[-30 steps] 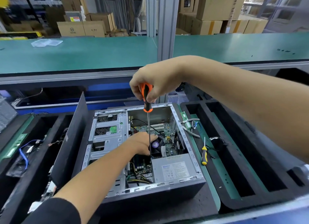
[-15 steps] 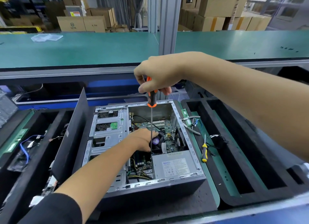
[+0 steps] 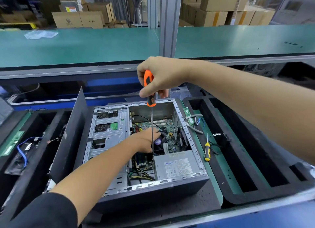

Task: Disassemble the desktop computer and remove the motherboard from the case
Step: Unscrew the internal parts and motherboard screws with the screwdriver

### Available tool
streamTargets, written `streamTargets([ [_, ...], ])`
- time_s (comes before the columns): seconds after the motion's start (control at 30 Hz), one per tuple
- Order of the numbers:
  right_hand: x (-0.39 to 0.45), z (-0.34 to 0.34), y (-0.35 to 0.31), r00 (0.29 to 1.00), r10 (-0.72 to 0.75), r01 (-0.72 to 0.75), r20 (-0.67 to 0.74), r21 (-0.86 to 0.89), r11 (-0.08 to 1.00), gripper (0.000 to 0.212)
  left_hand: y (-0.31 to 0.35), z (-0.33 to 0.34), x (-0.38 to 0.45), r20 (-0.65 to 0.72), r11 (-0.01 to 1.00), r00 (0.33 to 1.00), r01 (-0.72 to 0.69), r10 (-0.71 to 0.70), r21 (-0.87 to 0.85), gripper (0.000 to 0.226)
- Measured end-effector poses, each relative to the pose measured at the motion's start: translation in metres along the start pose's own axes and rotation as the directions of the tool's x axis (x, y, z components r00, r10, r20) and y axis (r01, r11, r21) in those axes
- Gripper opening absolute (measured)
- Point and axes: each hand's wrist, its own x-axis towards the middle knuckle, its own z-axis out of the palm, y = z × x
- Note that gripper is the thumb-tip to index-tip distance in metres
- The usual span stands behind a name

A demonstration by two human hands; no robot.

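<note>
At the far left, a foam tray [image 3: 42, 125] holds loose parts: a green memory stick [image 3: 12, 143] and a blue cable [image 3: 22, 152], set apart, probably so pulled pieces stay sorted. Just right of it a dark side panel [image 3: 71, 134] leans upright against the case, which walls off that side. The desktop case [image 3: 153, 192] lies open-side up on the bench. Its metal drive cage [image 3: 109, 134] fills the left half, and the motherboard [image 3: 168, 125] sits deep on the floor of the right half, so the task's thing is not yet out.

The left hand [image 3: 144, 141] reaches down into the case and rests by the CPU cooler [image 3: 160, 141], likely bracing or guiding the shaft; its fingers are mostly hidden and I cannot tell how they lie. The right hand [image 3: 158, 76] grips the orange handle of a long screwdriver [image 3: 150, 91] from above, held upright so the tip drops straight down beside the power supply [image 3: 177, 164], probably onto a screw. Room there is tight, between cooler, supply and cage; the way out is straight up.

Right of the case rim, a small yellow screwdriver [image 3: 207, 151] lies on the green mat [image 3: 221, 168], within easy reach, near empty foam slots [image 3: 238, 151].
</note>
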Motion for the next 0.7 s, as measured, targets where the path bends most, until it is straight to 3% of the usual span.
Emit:
streamTargets([
  [0.1,-0.002,0.000,0.004,0.998,0.057,-0.055,-0.014,0.075,0.996,0.023,-0.001,0.000,0.002,-0.034,0.998,0.998,-0.056,0.057,0.011,0.075],
  [0.27,-0.008,-0.006,0.008,0.996,0.039,-0.037,-0.075,0.023,0.999,0.012,0.001,-0.010,0.003,0.049,0.991,0.997,-0.048,0.054,-0.125,0.088],
  [0.47,-0.020,-0.018,0.018,0.987,0.057,-0.058,-0.152,0.000,0.998,0.010,0.012,-0.011,0.001,0.034,0.980,0.994,-0.097,0.105,-0.173,0.059],
  [0.6,-0.024,-0.023,0.023,0.987,0.073,-0.072,-0.140,0.016,0.997,0.012,0.023,-0.013,0.004,0.040,0.975,0.990,-0.127,0.137,-0.183,0.066],
  [0.7,-0.026,-0.022,0.026,0.988,0.083,-0.085,-0.133,-0.015,0.996,0.009,0.025,-0.016,0.004,0.048,0.974,0.985,-0.155,0.165,-0.164,0.054],
])
